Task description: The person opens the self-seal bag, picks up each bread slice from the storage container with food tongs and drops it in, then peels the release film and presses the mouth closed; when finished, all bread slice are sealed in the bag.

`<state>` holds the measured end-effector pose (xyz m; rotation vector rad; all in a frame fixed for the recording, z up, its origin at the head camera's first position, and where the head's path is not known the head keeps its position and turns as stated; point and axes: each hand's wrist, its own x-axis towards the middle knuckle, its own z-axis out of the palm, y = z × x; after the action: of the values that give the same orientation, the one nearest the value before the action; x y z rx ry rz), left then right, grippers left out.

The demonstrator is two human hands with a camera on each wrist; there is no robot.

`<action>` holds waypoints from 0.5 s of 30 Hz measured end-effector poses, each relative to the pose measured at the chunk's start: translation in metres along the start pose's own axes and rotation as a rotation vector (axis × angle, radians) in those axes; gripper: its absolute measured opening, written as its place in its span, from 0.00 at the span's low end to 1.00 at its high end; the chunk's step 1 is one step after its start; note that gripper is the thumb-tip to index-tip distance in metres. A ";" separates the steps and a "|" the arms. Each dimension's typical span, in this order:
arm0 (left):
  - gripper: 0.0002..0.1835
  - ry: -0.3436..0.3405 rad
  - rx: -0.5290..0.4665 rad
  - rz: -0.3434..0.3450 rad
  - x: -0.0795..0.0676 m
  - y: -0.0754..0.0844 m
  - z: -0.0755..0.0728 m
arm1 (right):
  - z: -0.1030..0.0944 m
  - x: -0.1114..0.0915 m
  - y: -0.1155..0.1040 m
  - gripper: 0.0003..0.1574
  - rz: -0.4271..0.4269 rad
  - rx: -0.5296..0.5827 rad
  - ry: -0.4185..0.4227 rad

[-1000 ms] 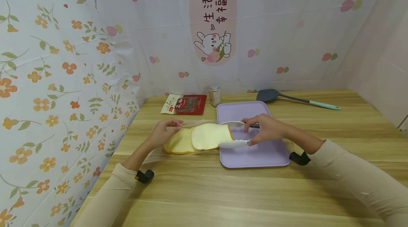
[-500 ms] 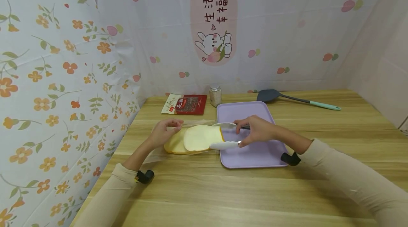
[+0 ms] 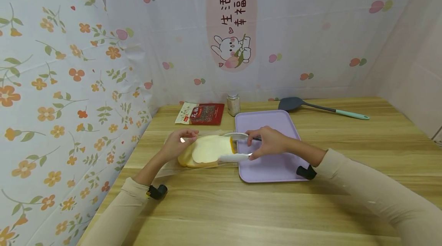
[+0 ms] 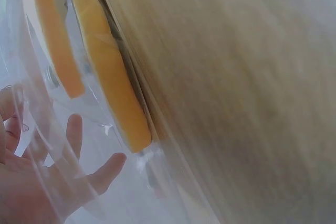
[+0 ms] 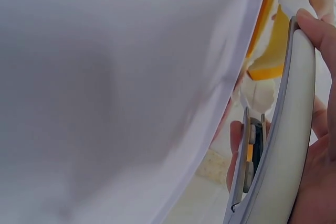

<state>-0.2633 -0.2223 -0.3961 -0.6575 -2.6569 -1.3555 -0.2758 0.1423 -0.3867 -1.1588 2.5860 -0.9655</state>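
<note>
My right hand (image 3: 271,142) holds a pair of tongs (image 5: 291,124) with white scalloped heads and pale handle grips. A bread slice (image 3: 212,149) with a yellow crust sits between the tong heads. It overlaps a second bread slice (image 3: 186,158), which lies lower and to the left inside a clear plastic bag (image 3: 169,169). My left hand (image 3: 175,144) is at the bag's left part, behind clear film in the left wrist view, where the thumb and a finger (image 4: 74,135) are spread apart. The crust edges of both slices show there, one above the other.
A lilac tray (image 3: 272,171) lies right of the bag, under the right hand. Behind stand a red seasoning packet (image 3: 207,114) and a small lidded jar (image 3: 233,104). A dark spatula (image 3: 310,104) with a mint handle lies at the back right of the wooden table (image 3: 221,207).
My right hand and the tongs have moved left, carrying the upper bread slice from the tray's edge further over the lower slice. The left hand has stayed in place.
</note>
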 end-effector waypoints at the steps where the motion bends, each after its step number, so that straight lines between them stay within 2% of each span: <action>1: 0.06 -0.001 -0.007 -0.005 0.000 0.000 0.000 | 0.001 0.002 0.000 0.25 -0.002 -0.007 0.002; 8: 0.08 -0.007 -0.027 -0.020 -0.001 0.000 0.000 | 0.008 0.012 -0.005 0.25 -0.004 -0.024 0.004; 13: 0.07 -0.023 -0.020 -0.012 -0.007 0.027 -0.005 | 0.012 0.017 -0.009 0.24 0.012 -0.059 -0.002; 15: 0.06 -0.022 -0.019 -0.006 -0.007 0.027 -0.005 | 0.013 0.020 -0.011 0.23 0.017 -0.071 -0.002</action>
<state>-0.2470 -0.2147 -0.3749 -0.6709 -2.6687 -1.3850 -0.2779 0.1162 -0.3877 -1.1515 2.6440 -0.8749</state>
